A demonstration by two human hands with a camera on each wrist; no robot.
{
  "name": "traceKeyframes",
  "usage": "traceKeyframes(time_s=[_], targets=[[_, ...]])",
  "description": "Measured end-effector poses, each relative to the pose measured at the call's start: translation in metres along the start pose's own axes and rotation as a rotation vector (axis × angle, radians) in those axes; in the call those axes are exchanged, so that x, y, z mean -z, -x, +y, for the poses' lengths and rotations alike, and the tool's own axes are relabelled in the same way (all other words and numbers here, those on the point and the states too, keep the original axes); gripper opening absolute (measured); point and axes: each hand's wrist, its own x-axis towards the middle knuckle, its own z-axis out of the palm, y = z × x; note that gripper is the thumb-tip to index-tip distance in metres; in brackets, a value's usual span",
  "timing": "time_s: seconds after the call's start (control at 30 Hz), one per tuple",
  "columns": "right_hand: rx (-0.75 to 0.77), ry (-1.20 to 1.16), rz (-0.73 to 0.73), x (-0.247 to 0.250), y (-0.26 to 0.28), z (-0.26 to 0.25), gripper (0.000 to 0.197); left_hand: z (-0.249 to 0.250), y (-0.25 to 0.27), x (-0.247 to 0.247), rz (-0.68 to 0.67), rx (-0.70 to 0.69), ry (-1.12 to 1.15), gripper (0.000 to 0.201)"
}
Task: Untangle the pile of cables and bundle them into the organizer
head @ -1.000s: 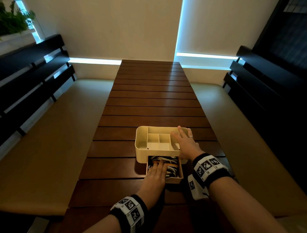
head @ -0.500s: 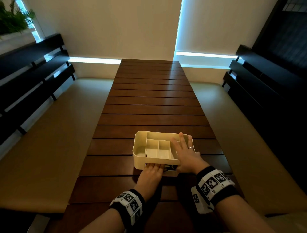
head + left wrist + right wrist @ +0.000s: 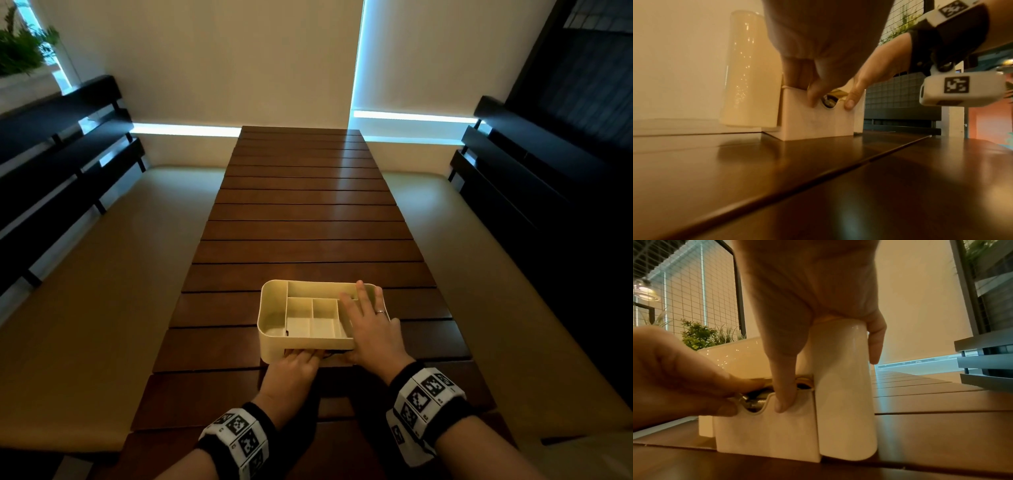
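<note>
A cream organizer (image 3: 270, 344) with several open top compartments stands on the wooden table (image 3: 301, 212). Its front drawer (image 3: 818, 123) is almost fully in. Cables (image 3: 829, 101) show only through the drawer's finger notch, and in the right wrist view the cables (image 3: 754, 402) sit behind the same notch. My left hand (image 3: 301, 356) pinches the drawer's front wall, with its thumb outside and its fingers inside. My right hand (image 3: 366, 322) lies flat on the organizer's right end. Its thumb (image 3: 783, 399) hangs down onto the drawer front (image 3: 766, 434).
The slatted table runs far ahead of the organizer. Cushioned benches flank it on the left (image 3: 102, 274) and right (image 3: 496, 274), with dark slatted backrests behind them. A plant (image 3: 24, 51) stands at the far left.
The drawer, pulled out a second ago with the cables showing, has slid nearly all the way into the organizer. My left hand moved forward with it. The right hand stayed on top.
</note>
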Motion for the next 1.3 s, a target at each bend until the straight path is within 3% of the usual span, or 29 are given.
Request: traceKeyframes(time_s=[0.1, 0.17, 0.27, 0.37, 0.43, 0.5, 0.6, 0.67, 0.9, 1.3], targets=[[0.005, 0.023, 0.013, -0.003, -0.002, 0.001, 0.106, -0.003, -0.003, 0.003, 0.183, -0.009, -0.011, 0.019], [0.008, 0.033, 0.024, -0.003, -0.003, 0.001, 0.104, -0.006, -0.005, 0.008, 0.314, 0.009, -0.022, 0.028], [0.003, 0.027, 0.001, -0.001, -0.003, 0.0, 0.104, -0.013, -0.007, 0.016, 0.44, 0.009, 0.001, 0.059], [-0.001, 0.021, -0.01, 0.002, -0.002, -0.002, 0.105, -0.025, -0.012, 0.023, 0.259, 0.078, -0.08, 0.109], [-0.003, 0.017, -0.01, 0.003, -0.003, -0.001, 0.105, -0.032, -0.017, 0.022, 0.118, 0.119, -0.142, 0.119], [-0.011, 0.002, 0.017, 0.001, -0.003, -0.002, 0.109, -0.035, -0.021, 0.021, 0.071, 0.152, -0.116, 0.113], [-0.04, 0.085, 0.252, -0.011, 0.0, -0.007, 0.125, -0.039, -0.026, 0.019, 0.124, 0.15, -0.041, 0.1], [-0.06, 0.081, 0.333, -0.025, 0.005, -0.012, 0.122, -0.043, -0.032, 0.017, 0.151, 0.15, -0.043, 0.098], [-0.037, -0.034, 0.39, -0.03, -0.017, -0.008, 0.093, -0.06, -0.062, 0.014, 0.154, 0.142, -0.09, 0.092], [-0.06, -0.049, 0.367, -0.002, -0.111, -0.001, 0.093, -0.105, -0.146, 0.01, 0.1, 0.214, -0.186, 0.092]])
